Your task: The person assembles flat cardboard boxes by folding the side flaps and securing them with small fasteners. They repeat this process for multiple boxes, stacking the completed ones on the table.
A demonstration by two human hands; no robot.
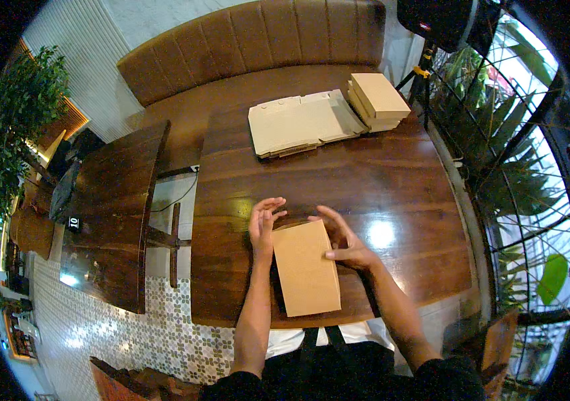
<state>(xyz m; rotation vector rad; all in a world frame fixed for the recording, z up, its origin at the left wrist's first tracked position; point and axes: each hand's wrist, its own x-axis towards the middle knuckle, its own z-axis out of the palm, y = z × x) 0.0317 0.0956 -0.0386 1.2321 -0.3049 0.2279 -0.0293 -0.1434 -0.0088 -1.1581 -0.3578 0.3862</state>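
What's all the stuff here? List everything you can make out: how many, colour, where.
Cardboard box: one, tan, between the hands
Stacked boxes: several, count unclear, tan, table's far right
Flat cardboard: layered, count unclear, pale tan, left of stack
Centre table: one, dark brown, centre
Side table: one, dark brown, left
Bench: one, brown, beyond centre table
Small sign: one, black and white, side table
Tripod: one, black, upper right
Plants: several, green, both sides
Tiled floor: one, patterned, lower left
Sleeves: two, black, bottom
Left hand: one, bare, box's left
Right hand: one, bare, thumb at box's right edge
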